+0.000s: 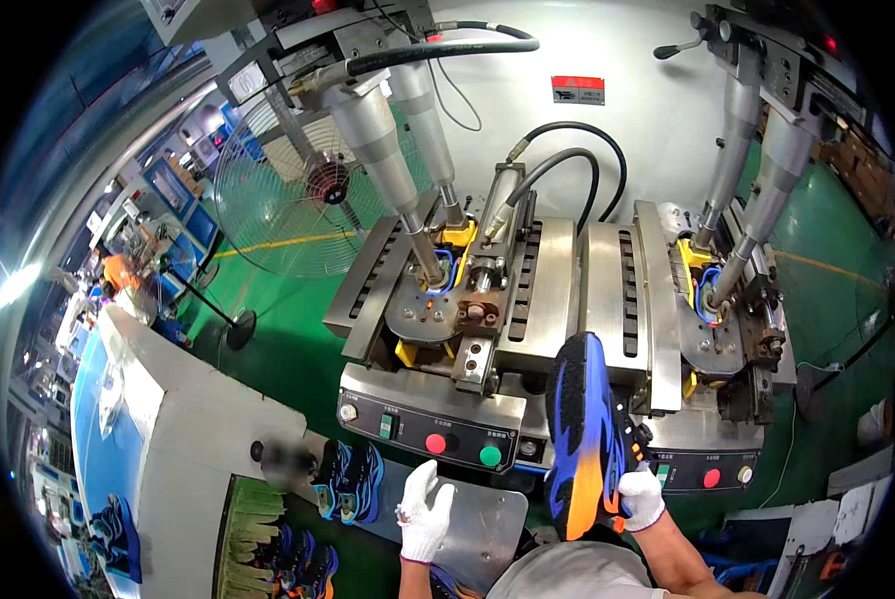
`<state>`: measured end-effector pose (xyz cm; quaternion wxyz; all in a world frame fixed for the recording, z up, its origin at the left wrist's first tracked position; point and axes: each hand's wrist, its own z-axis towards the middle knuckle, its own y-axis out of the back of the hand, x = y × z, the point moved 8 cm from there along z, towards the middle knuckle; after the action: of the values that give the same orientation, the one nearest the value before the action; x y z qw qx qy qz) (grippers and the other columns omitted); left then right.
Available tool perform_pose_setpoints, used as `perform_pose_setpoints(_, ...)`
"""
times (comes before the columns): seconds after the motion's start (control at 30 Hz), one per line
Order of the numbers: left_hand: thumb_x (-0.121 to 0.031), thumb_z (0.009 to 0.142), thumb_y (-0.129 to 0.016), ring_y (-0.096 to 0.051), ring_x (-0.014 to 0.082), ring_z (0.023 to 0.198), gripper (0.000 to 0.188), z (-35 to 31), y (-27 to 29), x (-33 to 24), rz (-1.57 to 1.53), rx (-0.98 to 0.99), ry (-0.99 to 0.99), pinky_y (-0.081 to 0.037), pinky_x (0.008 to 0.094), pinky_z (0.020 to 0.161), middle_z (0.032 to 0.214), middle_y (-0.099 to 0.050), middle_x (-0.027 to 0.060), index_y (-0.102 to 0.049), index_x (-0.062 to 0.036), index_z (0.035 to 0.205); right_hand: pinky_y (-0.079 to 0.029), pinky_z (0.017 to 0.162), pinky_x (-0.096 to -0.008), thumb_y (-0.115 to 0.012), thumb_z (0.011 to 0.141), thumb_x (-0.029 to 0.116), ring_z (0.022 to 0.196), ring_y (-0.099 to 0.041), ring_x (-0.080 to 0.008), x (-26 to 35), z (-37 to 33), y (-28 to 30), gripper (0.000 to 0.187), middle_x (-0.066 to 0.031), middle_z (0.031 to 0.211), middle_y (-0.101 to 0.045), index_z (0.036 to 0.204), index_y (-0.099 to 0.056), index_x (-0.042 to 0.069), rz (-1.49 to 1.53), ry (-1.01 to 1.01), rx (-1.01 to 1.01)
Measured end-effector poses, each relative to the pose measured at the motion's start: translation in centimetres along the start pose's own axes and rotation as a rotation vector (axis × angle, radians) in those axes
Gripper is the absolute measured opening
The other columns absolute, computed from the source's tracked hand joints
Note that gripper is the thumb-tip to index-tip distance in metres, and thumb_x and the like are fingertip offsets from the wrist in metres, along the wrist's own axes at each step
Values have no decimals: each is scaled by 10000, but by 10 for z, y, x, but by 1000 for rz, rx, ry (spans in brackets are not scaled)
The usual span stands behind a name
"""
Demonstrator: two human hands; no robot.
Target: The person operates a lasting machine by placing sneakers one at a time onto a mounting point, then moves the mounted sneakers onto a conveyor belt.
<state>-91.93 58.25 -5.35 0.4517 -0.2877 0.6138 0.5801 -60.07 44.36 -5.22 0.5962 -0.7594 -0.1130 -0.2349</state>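
My right hand [640,499], in a white glove, grips a sports shoe [580,429] near its lower end. The shoe is raised in front of the machine, its blue, orange and black sole toward me. Over a metal shelf [485,534], my gloved left hand [425,514] is open, fingers apart and holding nothing. Just left of it, a pair of dark and blue shoes [360,484] rests at the shelf's end. Behind the raised shoe stands a two-station press [542,299], with steel rods coming down onto yellow and blue parts at each station.
The press front carries a red button [435,443] and a green button [490,456]. Several shoes [298,564] lie beside green flaps [251,539] at lower left. A pale conveyor [203,429] runs along the left. Behind it are a large fan [298,185] and a distant person [123,275].
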Motion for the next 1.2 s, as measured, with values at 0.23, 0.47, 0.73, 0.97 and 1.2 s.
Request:
perform_pose_setpoints(0.23,-63,933,-704,-615,304,1247,505,-25,4,22,-34,-2,57,-514,396,1074,1356,-577,194,-536,43,1398,-608,857,-399,-652,782,-28,919,-737,-275,-24,0,-35,591,-161,1116,-737,1366,-569,-46,-31,-94,-30)
perform_pose_setpoints(0.47,-50,949,-682,-588,294,1310,508,-25,6,44,-163,-55,117,-490,391,1107,1419,-566,200,-522,45,1421,-609,860,-403,-701,804,-10,922,-727,-261,-28,-7,-27,496,-160,1106,-728,1290,-609,-45,-136,-178,-91)
perform_pose_setpoints(0.73,-51,980,-653,-669,267,1181,457,52,15,-50,-147,-105,-144,-537,349,1013,1356,-626,204,-540,43,1413,-615,877,-404,-678,833,-31,953,-731,-263,-21,-1,-45,493,-157,1136,-724,1319,-599,-39,-146,-139,-115)
perform_pose_setpoints(0.97,-113,988,-664,-685,246,1154,420,149,14,-78,-26,-73,-219,-556,351,972,1307,-667,194,-587,19,1379,-630,839,-393,-682,832,-14,916,-743,-267,-10,7,-55,502,-164,1120,-732,1324,-591,-51,-121,-51,-123)
perform_pose_setpoints(1.2,-177,978,-678,-662,299,1193,548,258,-25,-55,8,12,-169,-543,383,1007,1393,-597,235,-502,58,1440,-626,842,-391,-672,826,-13,915,-736,-268,-7,30,-55,556,-159,1150,-722,1370,-558,-33,-101,-54,-105)
